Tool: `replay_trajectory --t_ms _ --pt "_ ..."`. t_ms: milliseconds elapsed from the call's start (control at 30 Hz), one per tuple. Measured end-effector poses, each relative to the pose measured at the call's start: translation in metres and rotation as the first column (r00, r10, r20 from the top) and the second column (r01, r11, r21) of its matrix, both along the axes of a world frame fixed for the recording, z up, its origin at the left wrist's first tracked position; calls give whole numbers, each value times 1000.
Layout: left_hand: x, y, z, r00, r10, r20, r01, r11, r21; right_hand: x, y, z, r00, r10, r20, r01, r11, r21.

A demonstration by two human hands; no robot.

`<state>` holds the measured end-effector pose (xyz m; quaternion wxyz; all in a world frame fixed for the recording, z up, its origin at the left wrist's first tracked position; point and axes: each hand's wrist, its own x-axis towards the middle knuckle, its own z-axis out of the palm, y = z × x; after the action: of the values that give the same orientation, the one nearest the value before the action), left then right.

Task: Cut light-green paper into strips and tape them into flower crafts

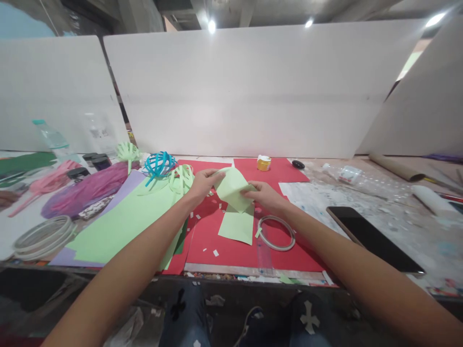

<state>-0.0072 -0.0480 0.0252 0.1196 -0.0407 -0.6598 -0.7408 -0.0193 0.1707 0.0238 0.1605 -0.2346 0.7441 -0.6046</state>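
Note:
A piece of light green paper (233, 185) is held up and curved between my two hands. My left hand (206, 185) pinches its upper left side. At its right edge, my right hand (263, 195) grips it with the thumb and fingers closed. Another light green paper piece (237, 226) lies flat on the red paper (206, 246) just below. Close to my right hand rests a pale ring (277, 248) with a bit of green on its left side. Under the ring's left edge is a clear ruler (265, 258). Small white scraps (216, 253) are scattered nearby.
Left are green sheets (119, 221), stacked rings (45, 238), a purple plastic bag (90, 190) and a blue paper-strip ball (159, 165). A tape roll (264, 163) stands at the back. A phone (372, 236) and plastic bottle (369, 180) lie right. White boards (231, 96) rise behind.

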Motion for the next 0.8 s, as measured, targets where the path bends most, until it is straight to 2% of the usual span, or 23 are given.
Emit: replay_trajectory --t_ms 133,233,267,333,400,433,500,567,667,733,800 --pt "2 4 9 1000 -17 -10 17 996 85 -2 4 5 1000 9 11 -9 999 46" --pt "1 5 15 1000 -7 -3 8 970 243 -4 10 10 988 156 13 -156 980 121" --pt "2 5 17 999 -42 11 37 949 312 -4 11 11 980 199 0 -197 971 136" --pt "6 7 21 981 -190 24 162 889 428 -2 9 13 975 219 -42 -213 971 112" --pt "13 12 23 935 -354 16 309 837 452 2 4 13 987 148 -58 -147 989 18" --pt "16 16 23 920 -392 14 349 834 427 4 1 12 992 118 -49 -120 992 -26" --pt "21 24 20 935 -353 41 321 889 326 7 -5 10 994 103 -36 -105 993 -55" --pt "22 33 14 969 -235 76 219 959 182 9 -10 6 995 78 -64 -81 996 -46" --pt "15 32 14 981 -173 86 168 984 63 12 -16 0 996 -21 -91 14 997 -74" --pt "8 14 26 987 -155 34 151 984 96 14 -18 -3 991 -62 -120 56 997 -50" --pt "5 -18 47 998 -18 -67 29 987 157 14 -18 -4 982 -77 -174 82 996 22"
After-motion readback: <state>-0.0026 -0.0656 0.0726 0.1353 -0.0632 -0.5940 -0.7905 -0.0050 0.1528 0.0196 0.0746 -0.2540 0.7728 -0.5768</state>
